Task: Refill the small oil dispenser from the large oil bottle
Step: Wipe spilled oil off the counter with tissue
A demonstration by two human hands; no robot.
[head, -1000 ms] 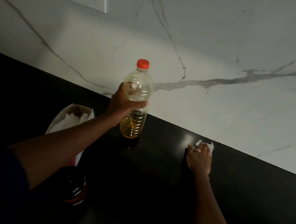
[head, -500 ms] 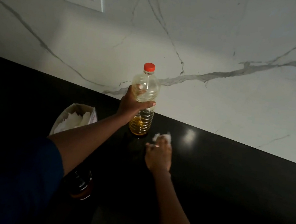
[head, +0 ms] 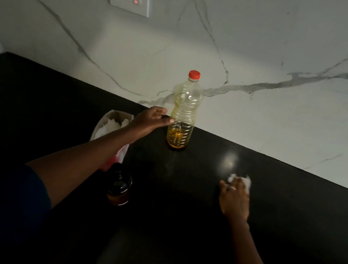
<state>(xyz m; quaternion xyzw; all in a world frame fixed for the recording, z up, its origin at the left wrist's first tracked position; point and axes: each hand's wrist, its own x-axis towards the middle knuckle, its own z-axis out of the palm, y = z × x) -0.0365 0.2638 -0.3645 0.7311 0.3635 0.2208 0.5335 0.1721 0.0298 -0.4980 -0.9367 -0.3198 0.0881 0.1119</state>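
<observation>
Risks, head view only: large oil bottle (head: 182,119) stands upright on the black counter (head: 175,240) close to the marble backsplash (head: 270,55), red cap (head: 194,74) on, oil only in its lowest part. Judged light and top-tall, so a sideways brush from the left hand (head: 149,121) could rock or topple it; with the cap on, little should leak. Small oil dispenser (head: 120,188) sits dark and hard to read just under the left forearm, beside the tissue pack (head: 112,127). A forearm drawn back low could clip it and slide it or tip it over. Whether its top is sealed cannot be told in this light. Positions: left hand is spread, fingers extended and holding nothing. The thumb tip lies at the bottle's left flank about mid-height, touching or just beside, cannot tell which. The other fingers are clear of the bottle, to its left. Right hand (head: 235,199) is well apart, to the right and nearer the camera. Its fingers lie forward over a crumpled tissue (head: 248,181) and press it to the counter, not visibly curled round it; the edges are blurred.
</observation>
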